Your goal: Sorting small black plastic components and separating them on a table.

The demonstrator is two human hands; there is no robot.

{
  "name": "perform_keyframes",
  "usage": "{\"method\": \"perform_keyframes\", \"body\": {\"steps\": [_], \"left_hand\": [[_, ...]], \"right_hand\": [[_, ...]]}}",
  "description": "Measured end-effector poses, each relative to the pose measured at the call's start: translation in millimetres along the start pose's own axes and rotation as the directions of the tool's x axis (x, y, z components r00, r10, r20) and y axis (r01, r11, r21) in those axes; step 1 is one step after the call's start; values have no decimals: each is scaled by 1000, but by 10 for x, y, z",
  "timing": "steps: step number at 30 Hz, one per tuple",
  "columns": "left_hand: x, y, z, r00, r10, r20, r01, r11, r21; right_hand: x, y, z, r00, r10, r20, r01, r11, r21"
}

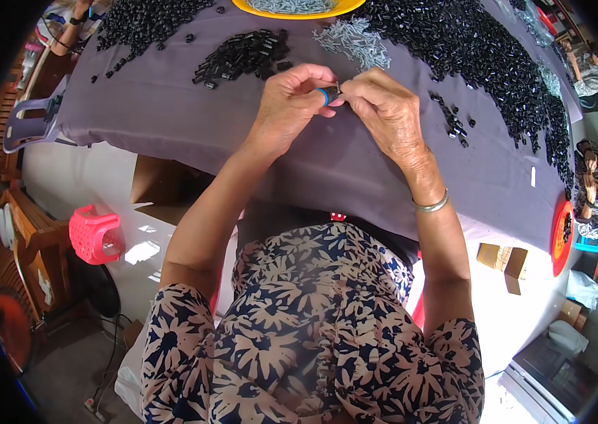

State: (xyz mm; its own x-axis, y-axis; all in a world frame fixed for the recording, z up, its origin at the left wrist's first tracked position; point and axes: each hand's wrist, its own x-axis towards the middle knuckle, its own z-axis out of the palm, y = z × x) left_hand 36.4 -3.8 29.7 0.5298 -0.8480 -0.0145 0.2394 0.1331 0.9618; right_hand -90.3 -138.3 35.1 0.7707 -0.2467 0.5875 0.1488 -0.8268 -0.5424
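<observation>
Both hands meet over tabletop (172, 106) mid, near its front edge: left hand (288, 106) & right hand (382, 107) pinch-closed on small black part (333, 90). Black parts pile (242, 55) just behind.

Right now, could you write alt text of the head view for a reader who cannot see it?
Left hand and right hand together pinch a small black part above a grey cloth-covered table. Heaps of black parts and silver pieces lie beyond.

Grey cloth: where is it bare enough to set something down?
The grey cloth lies bare left of the left hand, and toward the near edge below both hands. Black parts and silvery pieces crowd the far and right sides.
</observation>
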Motion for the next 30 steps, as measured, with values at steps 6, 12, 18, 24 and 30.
{"method": "perform_keyframes", "body": {"steps": [6,12,18,24,30], "left_hand": [[1,-35,-12,1000,13,-24,-13,999,33],[151,-166,-63,993,61,-105,-42,984,174],[219,-167,-31,967,250,-49,-163,756,634],[251,-317,-126,868,493,-55,-334,663,670],[181,-339,-189,917,391,-83,-275,768,579]], "right_hand": [[82,-52,-29,998,48,46,-49,999,4],[-1,187,-98,962,241,125,-237,970,-50],[25,64,-18,975,160,155,-118,961,-250],[159,12,88,946,250,208,-157,911,-382],[507,-51,73,777,507,373,-337,836,-434]]}}
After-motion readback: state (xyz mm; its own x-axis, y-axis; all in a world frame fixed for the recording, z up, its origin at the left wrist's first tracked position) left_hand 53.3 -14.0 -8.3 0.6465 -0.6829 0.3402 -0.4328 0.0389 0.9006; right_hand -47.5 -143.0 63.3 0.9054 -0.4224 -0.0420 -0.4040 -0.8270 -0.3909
